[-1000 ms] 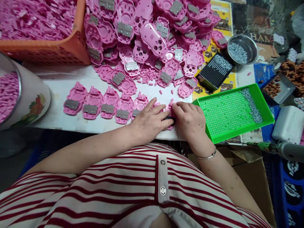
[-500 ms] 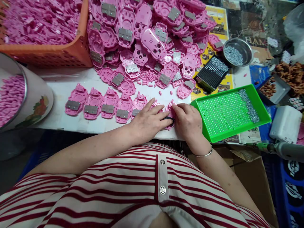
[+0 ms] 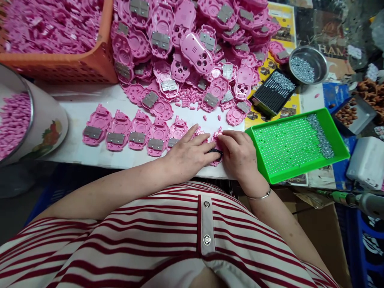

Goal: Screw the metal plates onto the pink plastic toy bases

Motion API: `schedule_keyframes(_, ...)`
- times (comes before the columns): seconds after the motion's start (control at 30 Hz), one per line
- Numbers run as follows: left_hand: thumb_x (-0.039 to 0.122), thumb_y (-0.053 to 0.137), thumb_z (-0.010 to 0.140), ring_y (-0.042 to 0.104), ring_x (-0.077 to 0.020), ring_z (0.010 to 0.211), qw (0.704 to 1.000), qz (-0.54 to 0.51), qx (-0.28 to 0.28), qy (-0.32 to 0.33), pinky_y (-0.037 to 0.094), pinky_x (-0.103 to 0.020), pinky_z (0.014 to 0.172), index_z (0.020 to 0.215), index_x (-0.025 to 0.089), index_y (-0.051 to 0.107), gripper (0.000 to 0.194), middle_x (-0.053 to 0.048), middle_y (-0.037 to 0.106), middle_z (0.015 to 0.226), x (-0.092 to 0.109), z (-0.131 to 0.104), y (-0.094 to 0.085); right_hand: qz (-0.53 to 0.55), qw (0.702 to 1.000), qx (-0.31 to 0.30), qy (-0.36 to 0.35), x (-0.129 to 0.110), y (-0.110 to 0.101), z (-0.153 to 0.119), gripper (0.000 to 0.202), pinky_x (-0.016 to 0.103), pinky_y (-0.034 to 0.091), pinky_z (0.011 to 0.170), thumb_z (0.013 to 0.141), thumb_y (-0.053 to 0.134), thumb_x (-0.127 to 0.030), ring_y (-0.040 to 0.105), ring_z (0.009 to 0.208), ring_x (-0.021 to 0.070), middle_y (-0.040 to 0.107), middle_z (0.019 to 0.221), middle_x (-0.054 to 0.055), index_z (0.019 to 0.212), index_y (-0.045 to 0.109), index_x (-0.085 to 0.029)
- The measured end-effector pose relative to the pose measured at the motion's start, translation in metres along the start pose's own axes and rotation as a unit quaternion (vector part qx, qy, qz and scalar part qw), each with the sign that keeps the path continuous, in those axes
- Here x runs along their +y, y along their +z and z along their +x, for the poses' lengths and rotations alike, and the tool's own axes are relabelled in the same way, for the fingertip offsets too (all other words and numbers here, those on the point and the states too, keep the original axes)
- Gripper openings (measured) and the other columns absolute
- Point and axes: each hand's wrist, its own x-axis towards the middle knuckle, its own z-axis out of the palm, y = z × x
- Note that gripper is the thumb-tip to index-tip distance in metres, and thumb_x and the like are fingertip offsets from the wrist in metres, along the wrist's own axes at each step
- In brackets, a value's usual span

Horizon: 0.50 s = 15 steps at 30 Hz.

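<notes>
Along the near edge of the table lies a row of pink plastic shells [image 3: 120,129], most with a grey metal plate screwed on. My left hand [image 3: 190,155] lies across the right part of the row, fingers stretched and spread, its fingertips reaching the last shell [image 3: 216,163]. A dark piece [image 3: 215,151] shows between those fingers on that shell. My right hand [image 3: 240,154] is curled at the same shell's right side, thumb and fingers together near its top; what they pinch, if anything, is hidden. Small pink ribbed pieces [image 3: 189,98] lie loose behind the row.
Behind rises a heap of pink shells [image 3: 198,52]. At left stand an orange basket [image 3: 60,66] of pink parts and a pail [image 3: 49,116]. At right are a green tray [image 3: 300,146] of screws, a black screw tray [image 3: 273,94], a metal bowl [image 3: 324,64] and a screwdriver-like tool [image 3: 360,200].
The view has shifted slightly, so the things at right appear a little further right. Both hands stay at the last shell with almost the same pose.
</notes>
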Motion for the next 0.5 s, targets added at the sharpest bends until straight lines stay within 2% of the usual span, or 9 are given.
schedule_keyframes(0.2,0.017,0.059,0.094,0.056,-0.0291,0.129,1.0,-0.006,0.002,-0.001,0.033,-0.061,0.116,0.118,0.028,0.07,0.028,-0.004,0.07,0.125,0.0002,-0.0006,-0.0003,0.001,0.999,0.032,0.014,0.0038,0.0021,-0.0017,0.023,0.037,0.048,0.085,0.094,0.051,-0.02,0.06,0.096,0.0199,0.071,0.104,0.009,0.11,0.068,-0.02)
schedule_keyframes(0.4,0.017,0.059,0.094,0.057,-0.0293,0.128,1.0,-0.002,0.011,0.002,0.035,-0.061,0.116,0.117,0.028,0.07,0.027,-0.003,0.07,0.124,-0.0004,-0.001,0.0009,0.011,0.999,-0.01,0.029,0.0027,-0.0025,0.0043,0.026,0.037,0.048,0.083,0.096,0.047,-0.021,0.059,0.094,0.0214,0.07,0.101,0.011,0.111,0.068,-0.018)
schedule_keyframes(0.5,0.017,0.058,0.095,0.057,-0.0304,0.128,1.0,0.001,0.007,0.004,0.033,-0.063,0.116,0.116,0.028,0.07,0.027,-0.003,0.07,0.123,-0.0007,-0.0009,0.0009,-0.019,0.998,-0.048,0.02,-0.0003,-0.0055,0.0081,0.025,0.037,0.046,0.079,0.095,0.047,-0.02,0.057,0.09,0.0226,0.069,0.101,0.012,0.107,0.068,-0.017)
